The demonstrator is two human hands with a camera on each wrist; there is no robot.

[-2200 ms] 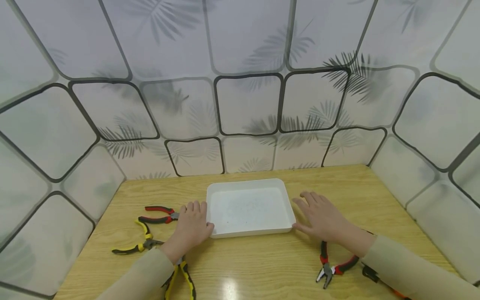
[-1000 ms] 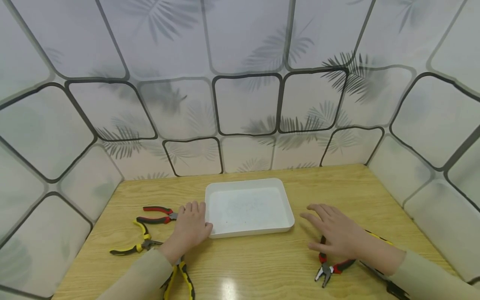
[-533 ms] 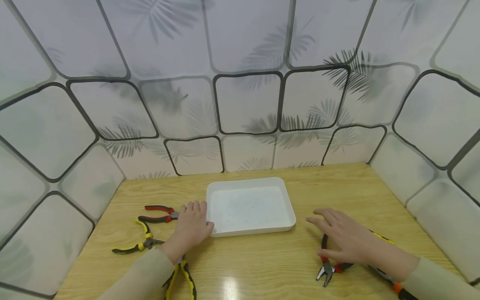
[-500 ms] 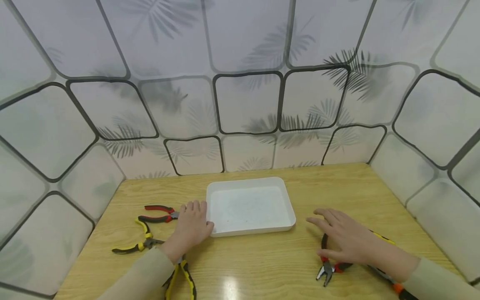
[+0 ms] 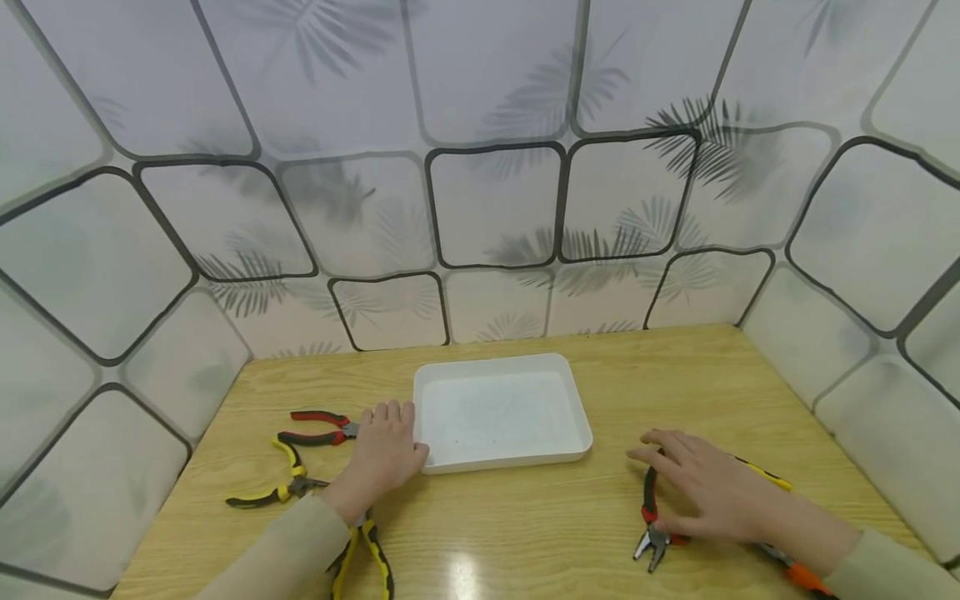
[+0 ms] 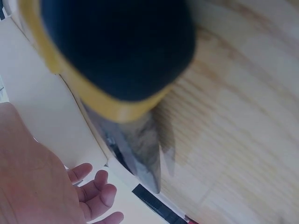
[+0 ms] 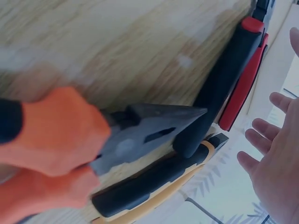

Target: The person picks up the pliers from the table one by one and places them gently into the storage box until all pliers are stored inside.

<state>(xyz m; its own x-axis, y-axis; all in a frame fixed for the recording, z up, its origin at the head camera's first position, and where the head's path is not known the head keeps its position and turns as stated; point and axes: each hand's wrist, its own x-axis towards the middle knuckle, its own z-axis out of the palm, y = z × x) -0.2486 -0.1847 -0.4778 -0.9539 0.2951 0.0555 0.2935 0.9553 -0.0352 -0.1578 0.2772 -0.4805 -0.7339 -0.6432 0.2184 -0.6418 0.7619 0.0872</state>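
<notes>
This looks like a small work booth, with a wood-grain tabletop (image 5: 525,533) boxed in on three sides by leaf-printed wall coverings (image 5: 495,212) and pliers (image 5: 298,485) lying either side of a white tray (image 5: 502,412).

Long, pale khaki sleeves (image 5: 281,546), apparently plain, end above a bare left hand (image 5: 382,454) and right hand (image 5: 712,487).

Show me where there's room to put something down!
Bare wood lies in front of the white tray, between the nearest yellow pliers and the red pliers by the right hand. More lies beyond that hand, up to the wall. Pliers crowd that hand and the left hand.
</notes>
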